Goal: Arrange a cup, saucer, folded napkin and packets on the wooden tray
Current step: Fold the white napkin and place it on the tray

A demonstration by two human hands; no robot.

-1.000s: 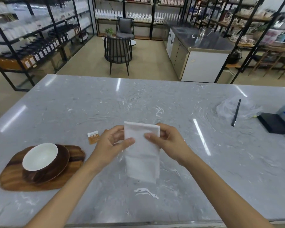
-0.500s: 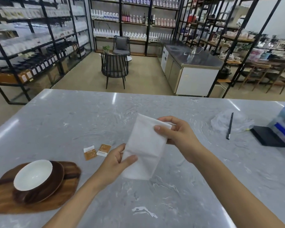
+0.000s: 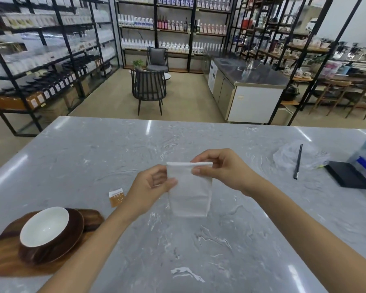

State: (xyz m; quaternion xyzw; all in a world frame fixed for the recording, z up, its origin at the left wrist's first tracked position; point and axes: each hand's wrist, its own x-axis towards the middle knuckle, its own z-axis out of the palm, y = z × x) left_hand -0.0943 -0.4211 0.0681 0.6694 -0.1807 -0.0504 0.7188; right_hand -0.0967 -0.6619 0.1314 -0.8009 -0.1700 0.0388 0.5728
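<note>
Head view: a white folded paper napkin [image 3: 189,190] is held above the grey marble counter [image 3: 199,240], pinched at its top edge by the left hand [image 3: 150,187] and right hand [image 3: 222,169]. Left of the grip, an orange-and-white packet [image 3: 116,196] lies partly hidden by the left hand; its print is illegible. Further left and nearer, a white cup [image 3: 43,227] is seated on a dark brown saucer [image 3: 68,240] on the wooden tray [image 3: 6,256]. Right of the grip lies a black pen [image 3: 297,161].
</note>
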